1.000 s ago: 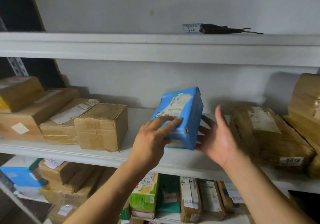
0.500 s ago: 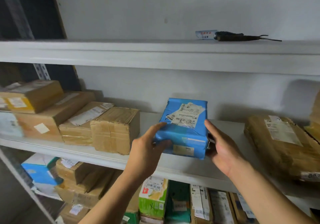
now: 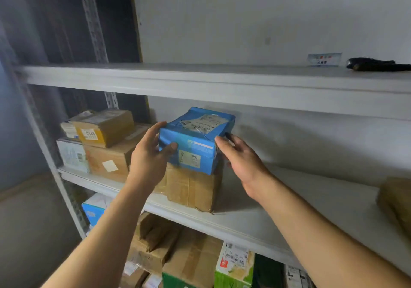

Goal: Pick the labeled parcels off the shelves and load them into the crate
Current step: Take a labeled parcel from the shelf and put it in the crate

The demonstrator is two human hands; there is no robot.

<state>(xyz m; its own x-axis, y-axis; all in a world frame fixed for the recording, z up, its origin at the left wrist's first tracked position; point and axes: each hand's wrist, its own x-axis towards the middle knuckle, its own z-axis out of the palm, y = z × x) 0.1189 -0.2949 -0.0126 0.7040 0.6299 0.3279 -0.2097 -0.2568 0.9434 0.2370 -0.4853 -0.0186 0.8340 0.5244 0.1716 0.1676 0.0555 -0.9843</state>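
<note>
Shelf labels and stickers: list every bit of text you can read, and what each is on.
"0346", roughly; digits blurred: sticker on the yellow-taped box.
Two or three Chinese characters, too blurred to read: small sign on the top shelf.
Barcodes and print on the blue parcel: too small.
Labels on the green-and-white carton: too blurred.

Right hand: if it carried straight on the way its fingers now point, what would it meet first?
The right hand points up and left; its fingertips already lie at the blue parcel's right edge, so it would meet that parcel first. Actual contact is unclear.
</note>
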